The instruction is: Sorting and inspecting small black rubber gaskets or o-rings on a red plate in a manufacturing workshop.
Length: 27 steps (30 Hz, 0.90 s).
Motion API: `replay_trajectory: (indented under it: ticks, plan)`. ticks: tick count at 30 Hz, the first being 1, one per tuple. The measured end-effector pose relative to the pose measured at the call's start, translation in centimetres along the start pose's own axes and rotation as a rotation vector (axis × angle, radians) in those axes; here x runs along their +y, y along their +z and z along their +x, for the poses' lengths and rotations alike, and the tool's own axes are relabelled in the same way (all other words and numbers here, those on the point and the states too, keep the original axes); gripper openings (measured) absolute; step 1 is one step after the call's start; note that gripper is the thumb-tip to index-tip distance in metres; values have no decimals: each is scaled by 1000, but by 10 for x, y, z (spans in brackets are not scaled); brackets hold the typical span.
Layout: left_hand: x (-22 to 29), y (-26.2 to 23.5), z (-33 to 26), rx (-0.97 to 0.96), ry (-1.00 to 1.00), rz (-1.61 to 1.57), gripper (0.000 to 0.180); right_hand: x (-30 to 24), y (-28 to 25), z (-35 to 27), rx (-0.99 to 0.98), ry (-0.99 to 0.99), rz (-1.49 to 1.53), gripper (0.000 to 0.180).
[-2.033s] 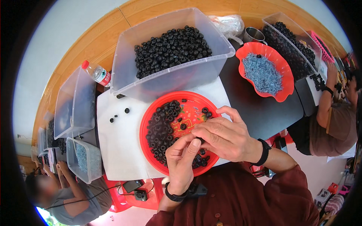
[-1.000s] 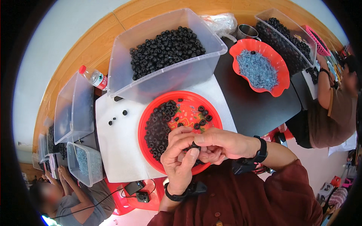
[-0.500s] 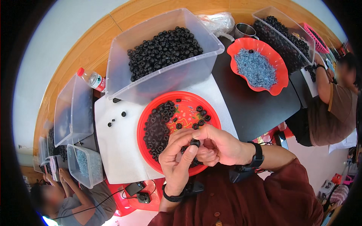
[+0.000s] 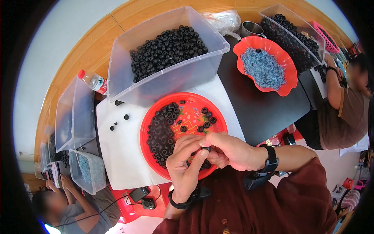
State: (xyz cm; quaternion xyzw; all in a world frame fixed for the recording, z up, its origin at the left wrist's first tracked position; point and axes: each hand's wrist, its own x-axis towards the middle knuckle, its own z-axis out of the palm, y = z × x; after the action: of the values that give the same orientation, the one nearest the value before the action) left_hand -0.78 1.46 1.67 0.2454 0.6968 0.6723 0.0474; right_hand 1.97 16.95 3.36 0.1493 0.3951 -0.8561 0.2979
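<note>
My left hand (image 4: 184, 158) and my right hand (image 4: 233, 151) meet over the near side of a round red tray (image 4: 144, 136). Pinched between their fingertips is a small black ring-shaped part (image 4: 206, 148), mostly covered by my fingers. Beneath and beyond them, many black ring-shaped parts (image 4: 160, 134) lie heaped on the tray's left half. Several more black rings (image 4: 206, 119) are spread on its right, over a printed pattern. Whatever else my right fingers hold is hidden.
Behind the tray stands a large clear bin (image 4: 163, 84) of black parts. A red scalloped bowl (image 4: 287, 90) at right holds small bluish clear pieces. Left are a bottle (image 4: 94, 82), a clear tub (image 4: 87, 171) and loose black bits (image 4: 126, 117). People (image 4: 339, 105) work on both sides.
My right hand and wrist have shifted slightly right and turned around the black part, which is now more covered by my fingers. The pinch stays closed.
</note>
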Motion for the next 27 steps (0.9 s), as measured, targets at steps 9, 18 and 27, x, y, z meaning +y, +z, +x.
replay_trajectory:
  ticks: [9, 18, 27]
  plan:
    - [-4, 4, 1, -30, -19, 134, 19, 8, -7, -1, 88, -64, -55, 42]
    - [-4, 1, -1, -35, -181, -163, 17, 2, -7, -3, 35, -19, -90, 48]
    - [-6, -8, -3, 24, -387, -596, 22, -28, -11, -18, 104, -535, -887, 19]
